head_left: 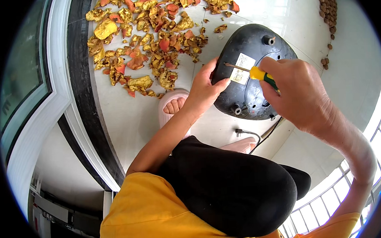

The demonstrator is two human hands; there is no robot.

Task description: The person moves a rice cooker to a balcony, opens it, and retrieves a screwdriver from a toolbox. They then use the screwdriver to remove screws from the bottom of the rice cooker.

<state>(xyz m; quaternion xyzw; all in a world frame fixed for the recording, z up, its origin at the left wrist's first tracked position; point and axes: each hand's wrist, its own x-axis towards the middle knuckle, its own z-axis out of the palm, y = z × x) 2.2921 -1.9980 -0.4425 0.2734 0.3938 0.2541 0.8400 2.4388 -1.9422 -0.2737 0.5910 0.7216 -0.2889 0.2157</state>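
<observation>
While left hand grips black appliance by left edge, right hand over its right side clutches yellow-green screwdriver.

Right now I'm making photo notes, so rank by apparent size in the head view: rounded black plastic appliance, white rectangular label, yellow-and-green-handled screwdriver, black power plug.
1. Rounded black plastic appliance
2. White rectangular label and yellow-and-green-handled screwdriver, unranked: right hand hides part
3. Black power plug

A: What was the floor like?
B: Pale, glossy, tiled. Dried yellow/red peel pcs lay scattered far L.
A: What else was on it?
B: Sm. brown lumps far R, blk corded plug nr pink slippers.
</observation>
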